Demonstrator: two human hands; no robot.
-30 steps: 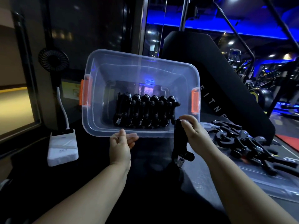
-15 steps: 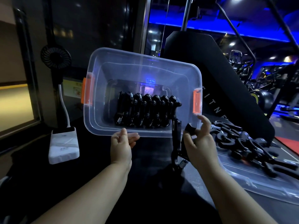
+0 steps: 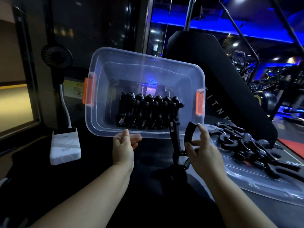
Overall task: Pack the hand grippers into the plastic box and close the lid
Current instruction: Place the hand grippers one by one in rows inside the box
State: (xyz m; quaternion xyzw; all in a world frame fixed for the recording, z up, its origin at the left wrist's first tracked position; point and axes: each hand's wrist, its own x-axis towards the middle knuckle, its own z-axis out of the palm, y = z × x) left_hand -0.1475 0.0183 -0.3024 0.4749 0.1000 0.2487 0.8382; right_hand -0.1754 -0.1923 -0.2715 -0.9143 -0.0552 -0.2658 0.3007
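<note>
Dark gym room w/ blue ceiling lights; exercise machines in the bkgd at right. In front, a black tabletop (image 3: 92,175). On its left side a white power bank (image 3: 65,146) lies flat, w/ a small black fan (image 3: 56,55) standing on a white neck behind it.

R hand (image 3: 204,152) holds one black hand gripper (image 3: 176,145) just in front of the box's near rim. Its long axis is approx upright: spring end down, the two handles up and spread in a V. Thumb and fingers are curled on the curved right handle; the straight handle's tip overlaps the box rim.

L hand (image 3: 123,148) pinches the near rim of the clear plastic box (image 3: 148,62), thumb on top. Box is tipped up so its opening faces the viewer; orange latch (image 3: 88,91) at each short end. Inside, a row of grippers (image 3: 148,112) stands packed side by side, left to right, against the lower wall.

To the right, the clear lid (image 3: 256,186) lies flat on the table w/ a heap of loose grippers (image 3: 246,145) on it.
</note>
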